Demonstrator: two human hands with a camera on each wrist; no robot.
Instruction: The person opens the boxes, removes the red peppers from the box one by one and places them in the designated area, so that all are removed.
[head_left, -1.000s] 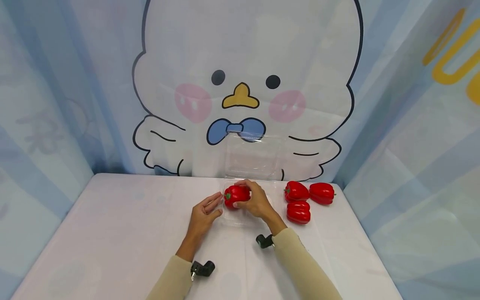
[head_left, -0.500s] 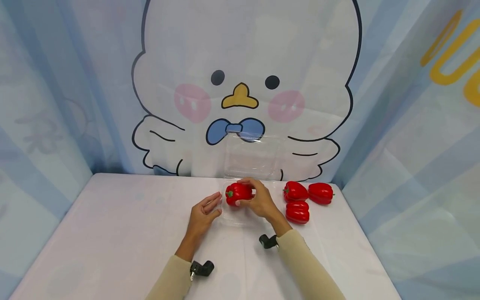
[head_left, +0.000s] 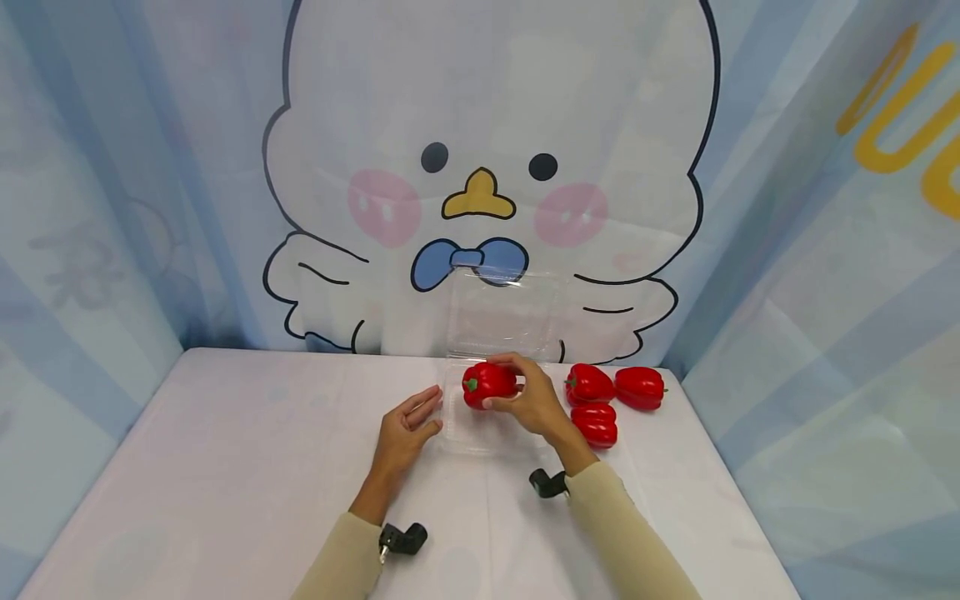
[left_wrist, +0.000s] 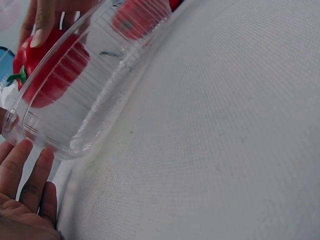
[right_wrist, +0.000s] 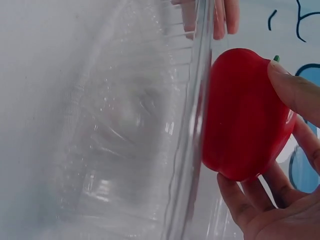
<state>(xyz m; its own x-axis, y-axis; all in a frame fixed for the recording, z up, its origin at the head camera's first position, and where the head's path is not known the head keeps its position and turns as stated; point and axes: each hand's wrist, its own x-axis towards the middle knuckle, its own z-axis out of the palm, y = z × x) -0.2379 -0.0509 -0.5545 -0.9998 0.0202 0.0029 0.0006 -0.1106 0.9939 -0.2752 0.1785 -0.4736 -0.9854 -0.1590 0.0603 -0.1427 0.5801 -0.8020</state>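
Note:
In the head view, a red bell pepper [head_left: 486, 385] with a green stem is gripped between the thumb and fingers of my right hand [head_left: 536, 404]. It hangs over the back part of a clear plastic container [head_left: 468, 442]. Seen from the right wrist, the held bell pepper [right_wrist: 245, 115] is beside the container's rim [right_wrist: 187, 150], at its upper edge. My left hand [head_left: 402, 437] rests at the container's left side, its extended fingers [left_wrist: 35, 180] touching the wall near a corner.
The container's clear lid [head_left: 504, 315] stands raised at the back, against the cartoon-printed curtain [head_left: 637, 100]. Right of the container, on the white table [head_left: 225, 467], lie three more red bell peppers [head_left: 589, 385], grouped close together near the back right corner.
My right hand has moved the bell pepper rightward and slightly up, away from the left hand. The left hand stays at the container's side.

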